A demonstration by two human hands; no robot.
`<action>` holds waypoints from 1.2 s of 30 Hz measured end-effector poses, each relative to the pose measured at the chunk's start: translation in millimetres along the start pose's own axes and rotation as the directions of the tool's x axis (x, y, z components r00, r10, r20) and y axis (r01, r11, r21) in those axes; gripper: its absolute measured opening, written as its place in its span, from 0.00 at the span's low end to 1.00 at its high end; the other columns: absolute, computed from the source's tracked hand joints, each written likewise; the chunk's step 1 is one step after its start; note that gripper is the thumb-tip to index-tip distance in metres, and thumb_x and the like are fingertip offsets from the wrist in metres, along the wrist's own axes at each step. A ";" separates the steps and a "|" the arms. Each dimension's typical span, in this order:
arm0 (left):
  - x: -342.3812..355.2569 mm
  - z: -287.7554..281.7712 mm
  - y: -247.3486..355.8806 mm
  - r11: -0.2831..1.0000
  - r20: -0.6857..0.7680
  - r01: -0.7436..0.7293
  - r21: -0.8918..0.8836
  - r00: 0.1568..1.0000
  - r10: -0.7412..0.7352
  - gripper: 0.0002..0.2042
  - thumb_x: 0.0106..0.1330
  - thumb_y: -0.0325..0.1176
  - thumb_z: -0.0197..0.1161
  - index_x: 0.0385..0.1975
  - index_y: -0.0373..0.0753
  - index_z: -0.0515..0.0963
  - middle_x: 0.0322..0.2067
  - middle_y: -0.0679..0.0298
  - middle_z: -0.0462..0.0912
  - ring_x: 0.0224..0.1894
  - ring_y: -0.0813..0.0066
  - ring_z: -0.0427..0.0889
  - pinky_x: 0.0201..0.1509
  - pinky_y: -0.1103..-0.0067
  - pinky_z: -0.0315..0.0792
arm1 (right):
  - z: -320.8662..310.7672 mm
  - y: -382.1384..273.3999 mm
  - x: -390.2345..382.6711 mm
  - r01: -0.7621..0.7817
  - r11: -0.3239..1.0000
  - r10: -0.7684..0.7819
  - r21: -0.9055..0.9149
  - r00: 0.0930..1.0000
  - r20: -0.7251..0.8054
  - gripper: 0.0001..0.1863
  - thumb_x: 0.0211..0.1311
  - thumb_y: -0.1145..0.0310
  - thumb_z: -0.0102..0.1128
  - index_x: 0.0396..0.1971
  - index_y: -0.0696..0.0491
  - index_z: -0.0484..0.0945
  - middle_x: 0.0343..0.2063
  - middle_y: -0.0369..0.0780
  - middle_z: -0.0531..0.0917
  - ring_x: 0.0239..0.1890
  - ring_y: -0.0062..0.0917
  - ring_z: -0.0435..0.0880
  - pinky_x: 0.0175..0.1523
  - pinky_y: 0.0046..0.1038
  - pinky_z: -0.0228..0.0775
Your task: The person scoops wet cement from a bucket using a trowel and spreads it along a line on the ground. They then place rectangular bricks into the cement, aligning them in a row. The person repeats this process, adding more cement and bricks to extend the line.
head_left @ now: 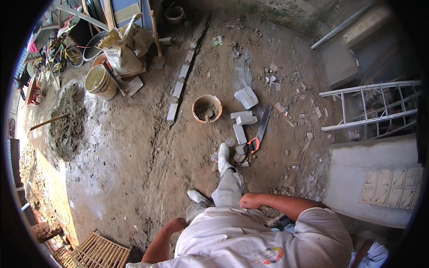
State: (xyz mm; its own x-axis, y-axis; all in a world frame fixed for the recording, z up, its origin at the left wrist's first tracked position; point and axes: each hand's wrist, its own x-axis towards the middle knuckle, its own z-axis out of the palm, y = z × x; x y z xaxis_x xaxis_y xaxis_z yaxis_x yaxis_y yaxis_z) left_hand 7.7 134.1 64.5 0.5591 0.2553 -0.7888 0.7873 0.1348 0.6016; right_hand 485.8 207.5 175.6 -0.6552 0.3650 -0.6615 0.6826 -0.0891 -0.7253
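Note:
My right hand [251, 201] is closed against my right thigh, at the side of my pale trousers [228, 191]. By the left thigh, my left hand [178, 224] has its fingers curled; whatever either hand holds, if anything, is hidden. White boots [223, 156] are on my feet, the right one ahead of the left. Beyond the right boot lie pale blocks [239, 134] and a handsaw [263, 126] with an orange-red handle. A round bucket [207, 109] with a trowel [208, 117] in it stands ahead.
A row of blocks [178, 89] runs along a groove in the dirt. Left of it are a mortar heap [67, 120], a pail [100, 82], sacks [123, 58] and a shovel [129, 85]. A ladder [371, 107] lies at right; a bamboo rack [100, 252] sits lower left.

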 end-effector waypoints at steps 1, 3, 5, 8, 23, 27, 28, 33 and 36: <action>1.7 -6.9 16.5 0.990 0.033 0.130 -0.051 0.991 -0.128 0.17 0.66 0.48 0.59 0.39 0.39 0.82 0.41 0.51 0.85 0.46 0.50 0.83 0.52 0.65 0.77 | -8.7 4.8 -2.0 -0.004 1.000 0.004 0.016 1.000 0.006 0.19 0.63 0.56 0.53 0.28 0.58 0.79 0.31 0.52 0.82 0.37 0.47 0.81 0.45 0.43 0.71; 9.7 -23.6 39.6 0.993 0.016 0.083 -0.083 0.997 -0.082 0.19 0.67 0.50 0.60 0.40 0.39 0.82 0.40 0.49 0.85 0.45 0.50 0.84 0.50 0.64 0.77 | -28.6 15.3 -2.5 -0.010 0.999 0.009 0.048 1.000 0.014 0.19 0.63 0.56 0.53 0.29 0.58 0.79 0.31 0.52 0.82 0.37 0.47 0.81 0.45 0.42 0.71; 24.3 -27.0 61.4 0.955 -0.011 0.257 -0.147 0.965 -0.261 0.20 0.66 0.51 0.61 0.40 0.39 0.82 0.39 0.49 0.85 0.44 0.51 0.84 0.48 0.64 0.77 | -50.6 32.7 -0.4 -0.053 0.997 0.051 0.056 0.998 0.040 0.19 0.62 0.56 0.53 0.29 0.58 0.80 0.31 0.52 0.83 0.38 0.47 0.82 0.45 0.42 0.71; 48.0 -45.6 97.6 0.928 -0.094 0.279 -0.247 0.946 -0.310 0.19 0.65 0.49 0.63 0.40 0.38 0.82 0.38 0.48 0.85 0.43 0.53 0.85 0.47 0.65 0.77 | -93.1 65.7 0.2 -0.063 0.998 0.058 0.023 0.985 0.164 0.18 0.62 0.56 0.53 0.29 0.58 0.81 0.34 0.52 0.83 0.41 0.47 0.83 0.46 0.43 0.72; 305.0 -207.8 117.8 0.906 -0.359 0.067 -0.418 0.904 -0.232 0.17 0.65 0.45 0.62 0.45 0.39 0.77 0.37 0.49 0.85 0.45 0.50 0.84 0.49 0.63 0.76 | -221.0 190.4 92.9 -0.262 0.964 0.263 -0.040 0.934 0.241 0.18 0.59 0.50 0.64 0.32 0.53 0.79 0.33 0.44 0.85 0.38 0.42 0.84 0.43 0.41 0.73; 375.2 -269.0 88.2 0.946 -0.334 0.102 -0.306 0.919 -0.207 0.24 0.66 0.47 0.61 0.56 0.39 0.72 0.45 0.48 0.84 0.51 0.51 0.82 0.56 0.63 0.75 | -285.6 217.3 245.3 -0.396 0.912 0.398 0.106 0.795 -0.457 0.19 0.61 0.50 0.64 0.34 0.53 0.76 0.27 0.46 0.85 0.32 0.41 0.84 0.40 0.41 0.74; 392.2 -287.4 79.4 0.945 -0.370 0.099 -0.312 0.903 -0.217 0.25 0.66 0.48 0.61 0.57 0.40 0.72 0.46 0.48 0.84 0.52 0.51 0.82 0.57 0.63 0.75 | -304.9 229.2 286.7 -0.342 0.932 0.346 0.120 0.739 -0.578 0.21 0.62 0.49 0.63 0.35 0.54 0.76 0.27 0.48 0.84 0.33 0.44 0.84 0.41 0.43 0.73; 495.1 -339.3 50.1 0.870 -0.547 -0.047 -0.491 0.794 -0.266 0.35 0.65 0.56 0.63 0.64 0.37 0.66 0.53 0.43 0.79 0.58 0.48 0.78 0.63 0.64 0.71 | -324.4 294.0 441.6 -0.388 0.745 0.666 0.543 0.469 -0.580 0.32 0.61 0.38 0.60 0.38 0.59 0.72 0.37 0.54 0.81 0.43 0.49 0.80 0.50 0.44 0.70; 544.5 -372.3 47.6 0.831 -0.652 -0.104 -0.546 0.675 -0.344 0.38 0.64 0.56 0.65 0.67 0.37 0.63 0.55 0.41 0.77 0.58 0.47 0.78 0.62 0.64 0.72 | -319.1 297.5 485.9 -0.341 0.708 0.693 0.618 0.501 -0.518 0.28 0.58 0.49 0.65 0.43 0.59 0.70 0.42 0.51 0.79 0.43 0.40 0.80 0.46 0.41 0.71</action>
State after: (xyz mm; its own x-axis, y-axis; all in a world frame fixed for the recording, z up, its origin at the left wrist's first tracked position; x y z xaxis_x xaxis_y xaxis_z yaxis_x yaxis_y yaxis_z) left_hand 252.9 635.9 -289.6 -0.0631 0.7507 -0.6577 0.4544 0.6083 0.6507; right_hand 473.8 654.0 -300.7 0.3127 0.6011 -0.7354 0.5070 -0.7604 -0.4060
